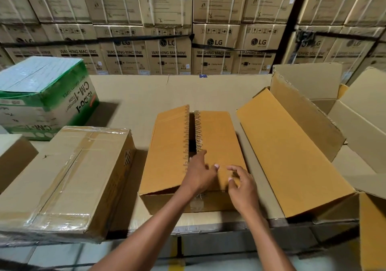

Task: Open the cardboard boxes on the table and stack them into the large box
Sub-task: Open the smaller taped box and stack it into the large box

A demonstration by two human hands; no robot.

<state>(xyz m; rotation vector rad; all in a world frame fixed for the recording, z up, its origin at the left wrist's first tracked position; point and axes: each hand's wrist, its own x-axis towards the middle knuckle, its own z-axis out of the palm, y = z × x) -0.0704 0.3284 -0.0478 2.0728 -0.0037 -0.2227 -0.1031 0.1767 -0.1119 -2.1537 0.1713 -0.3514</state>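
An orange-brown cardboard box (167,151) stands in the middle of the table, its taped top seam split and the left flap lifted a little. My left hand (198,172) reaches to the near end of that seam, fingers stretched toward the gap. My right hand (242,183) hovers over the right flap with its fingers loosely curled, holding nothing that I can see. A large open box (355,124) stands at the right, its flaps spread, with another orange-brown box (292,156) leaning against it.
A taped brown box (69,179) wrapped in clear film sits at the left front. Behind it is a green and white box (43,95). The table (135,91) is covered with cardboard. A wall of washing machine cartons (171,51) rises behind it.
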